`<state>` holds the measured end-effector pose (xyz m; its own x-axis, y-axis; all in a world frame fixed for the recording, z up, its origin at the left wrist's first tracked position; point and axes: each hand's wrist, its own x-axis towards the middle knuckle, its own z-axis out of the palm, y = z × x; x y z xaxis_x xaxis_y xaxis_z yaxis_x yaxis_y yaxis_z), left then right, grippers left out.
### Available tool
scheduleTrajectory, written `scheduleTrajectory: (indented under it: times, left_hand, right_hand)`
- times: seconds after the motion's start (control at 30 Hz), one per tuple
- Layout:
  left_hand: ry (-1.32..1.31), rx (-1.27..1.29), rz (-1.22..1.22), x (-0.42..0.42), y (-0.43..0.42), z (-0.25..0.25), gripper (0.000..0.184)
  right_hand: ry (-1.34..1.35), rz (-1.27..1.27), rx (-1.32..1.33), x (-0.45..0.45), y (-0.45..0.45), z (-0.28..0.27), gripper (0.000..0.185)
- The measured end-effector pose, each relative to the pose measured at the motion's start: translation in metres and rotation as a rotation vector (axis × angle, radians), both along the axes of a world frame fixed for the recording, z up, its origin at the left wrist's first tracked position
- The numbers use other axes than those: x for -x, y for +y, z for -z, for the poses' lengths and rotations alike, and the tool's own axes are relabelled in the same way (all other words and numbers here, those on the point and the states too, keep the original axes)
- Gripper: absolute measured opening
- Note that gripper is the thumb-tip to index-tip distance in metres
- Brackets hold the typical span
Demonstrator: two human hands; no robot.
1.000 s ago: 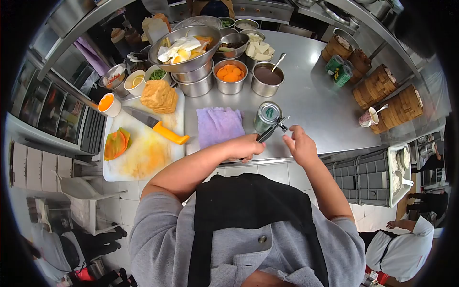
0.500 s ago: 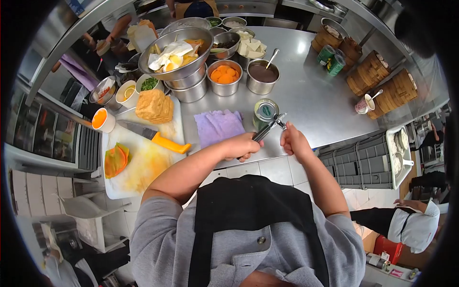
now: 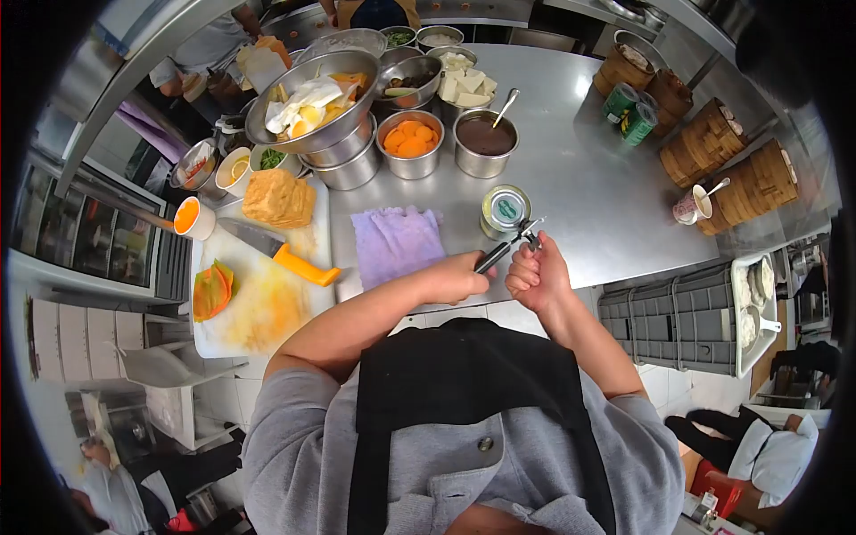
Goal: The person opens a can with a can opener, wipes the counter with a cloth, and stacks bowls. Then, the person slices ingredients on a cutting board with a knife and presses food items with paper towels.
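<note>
My left hand [image 3: 459, 276] is wrapped round the black handles of a can opener [image 3: 496, 257], held just above the counter's front edge. Its metal head points up and to the right, close to the near side of a tin can [image 3: 506, 210] with a pale metal lid. Fingers curled, my right hand [image 3: 539, 275] grips at the opener's head, where the turning key is; the fingers partly cover it. A folded purple cloth [image 3: 399, 245] lies on the counter left of the can.
A white cutting board [image 3: 259, 325] on the left bears a yellow-handled knife [image 3: 305, 265] and a golden-brown block [image 3: 279, 198]. Steel pots of orange pieces [image 3: 410, 138] and brown sauce [image 3: 486, 138] stand behind. Green cans [image 3: 637, 123] and bamboo steamers [image 3: 753, 187] are at right.
My right hand has curled in closer to the can opener's head. The opener has shifted slightly right relative to my body, and the camera view has tilted a little.
</note>
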<state>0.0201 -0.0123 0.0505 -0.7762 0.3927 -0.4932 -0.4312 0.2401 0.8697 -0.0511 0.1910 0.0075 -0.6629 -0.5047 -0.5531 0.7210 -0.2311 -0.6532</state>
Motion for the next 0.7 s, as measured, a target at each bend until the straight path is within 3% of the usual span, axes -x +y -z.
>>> scheduleTrajectory:
  times: [0.07, 0.13, 0.17, 0.2, 0.23, 0.3, 0.47, 0.63, 0.7]
  left_hand:
    - [-0.053, -0.096, -0.037, 0.005, 0.004, -0.001, 0.041]
    - [-0.120, -0.180, -0.106, 0.009, 0.013, -0.019, 0.042]
    - [-0.118, -0.176, -0.120, 0.012, 0.017, -0.020, 0.042]
    - [-0.134, -0.162, -0.161, 0.016, 0.022, -0.020, 0.042]
    - [-0.156, -0.150, -0.199, 0.019, 0.028, -0.019, 0.042]
    - [-0.168, -0.138, -0.205, 0.025, 0.039, -0.015, 0.043]
    - [-0.201, -0.180, -0.226, 0.033, 0.060, -0.014, 0.044]
    - [-0.152, -0.154, -0.275, 0.040, 0.071, -0.007, 0.046]
    - [-0.170, -0.167, -0.292, 0.042, 0.071, -0.011, 0.045]
  right_hand:
    - [0.062, -0.147, -0.035, 0.014, 0.016, -0.005, 0.060]
    - [0.280, -0.325, -0.270, 0.032, 0.032, -0.011, 0.061]
    - [0.577, -0.390, -0.530, 0.039, 0.038, -0.015, 0.061]
    - [1.200, -0.301, -0.866, 0.042, 0.042, -0.020, 0.054]
    - [1.202, -0.312, -0.859, 0.046, 0.045, -0.026, 0.054]
    - [1.803, -0.322, -1.087, 0.053, 0.049, -0.039, 0.044]
    - [1.977, -0.443, -1.109, 0.091, 0.053, -0.013, 0.040]
    - [1.746, -0.226, -1.041, 0.081, 0.054, -0.019, 0.037]
    - [1.812, -0.224, -1.037, 0.086, 0.057, -0.031, 0.038]
